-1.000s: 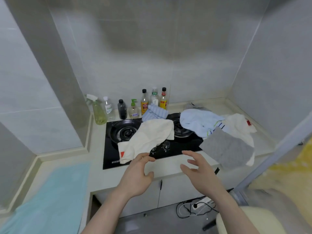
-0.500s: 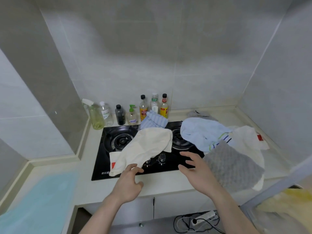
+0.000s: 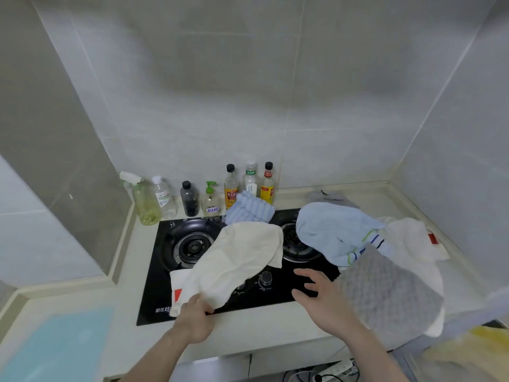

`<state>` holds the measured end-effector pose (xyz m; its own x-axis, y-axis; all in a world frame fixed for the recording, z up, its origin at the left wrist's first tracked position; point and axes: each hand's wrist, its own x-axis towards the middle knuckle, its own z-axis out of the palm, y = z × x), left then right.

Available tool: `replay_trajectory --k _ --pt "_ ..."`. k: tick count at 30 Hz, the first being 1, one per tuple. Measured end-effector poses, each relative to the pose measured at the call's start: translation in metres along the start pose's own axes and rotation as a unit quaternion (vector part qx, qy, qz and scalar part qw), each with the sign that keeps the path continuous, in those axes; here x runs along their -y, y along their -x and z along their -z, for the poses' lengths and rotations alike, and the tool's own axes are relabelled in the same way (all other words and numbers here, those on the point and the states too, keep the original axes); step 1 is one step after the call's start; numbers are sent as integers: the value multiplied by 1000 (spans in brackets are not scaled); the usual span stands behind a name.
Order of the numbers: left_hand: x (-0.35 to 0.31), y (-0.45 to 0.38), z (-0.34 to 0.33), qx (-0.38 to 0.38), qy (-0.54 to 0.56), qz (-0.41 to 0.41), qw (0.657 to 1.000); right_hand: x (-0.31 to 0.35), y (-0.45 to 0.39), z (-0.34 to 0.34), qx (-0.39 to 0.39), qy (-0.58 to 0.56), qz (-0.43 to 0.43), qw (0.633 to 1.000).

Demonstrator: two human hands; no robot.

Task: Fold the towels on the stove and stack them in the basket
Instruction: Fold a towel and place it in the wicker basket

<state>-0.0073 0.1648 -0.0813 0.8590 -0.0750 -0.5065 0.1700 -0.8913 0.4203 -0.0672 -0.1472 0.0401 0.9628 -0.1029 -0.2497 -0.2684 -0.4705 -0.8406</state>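
The left hand [image 3: 194, 317], empty a moment earlier, had pinched the cream towel's [image 3: 237, 260] near corner at the stove's [image 3: 162, 296] 7 o'clock; folding could begin. The right hand [image 3: 322, 297] hovered open over the knobs [image 3: 265, 278]. At 3 o'clock, a grey towel [image 3: 385, 293] overlapped a blue towel [image 3: 330, 232]. No basket showed.

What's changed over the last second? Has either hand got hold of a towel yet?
The left hand has reached forward and now grips the near edge of the cream towel on the stove. The right hand has also moved forward, over the stove's front, fingers spread, holding nothing. The light blue towel, grey towel and bottles lie as before.
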Motion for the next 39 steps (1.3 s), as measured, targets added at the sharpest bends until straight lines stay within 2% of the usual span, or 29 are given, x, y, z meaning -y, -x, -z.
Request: replay_trajectory --k 3,5,8,12,15,17,20,23,29,35,39 --pt "18 -6 -17 21 -77 24 997 -3 -6 -7 7 -8 -4 1000" --pt "27 -3 -26 3 -113 38 993 -4 -7 -8 9 -12 -5 1000" --pt "33 -1 -26 -45 -122 32 991 -5 -11 -7 10 -7 -3 1000" --pt "35 -6 -13 -54 -142 42 988 -2 -16 -4 20 8 1 1000" --pt "26 -3 3 -159 -71 -7 985 2 -19 -2 28 11 13 999" --pt "16 1 16 -233 27 -37 971 4 -21 0 32 14 15 999" --pt "-15 14 49 -271 169 -69 945 8 -23 1 39 19 23 999" --pt "-50 28 87 -300 235 -139 914 18 -25 2 41 17 37 998" --pt "-112 53 146 -301 239 -266 884 48 -28 7 39 5 69 997" --pt "-153 81 188 -288 217 -350 864 78 -29 15 38 6 106 994" --pt "-177 104 209 -243 183 -389 870 96 -28 17 10 -3 136 991"
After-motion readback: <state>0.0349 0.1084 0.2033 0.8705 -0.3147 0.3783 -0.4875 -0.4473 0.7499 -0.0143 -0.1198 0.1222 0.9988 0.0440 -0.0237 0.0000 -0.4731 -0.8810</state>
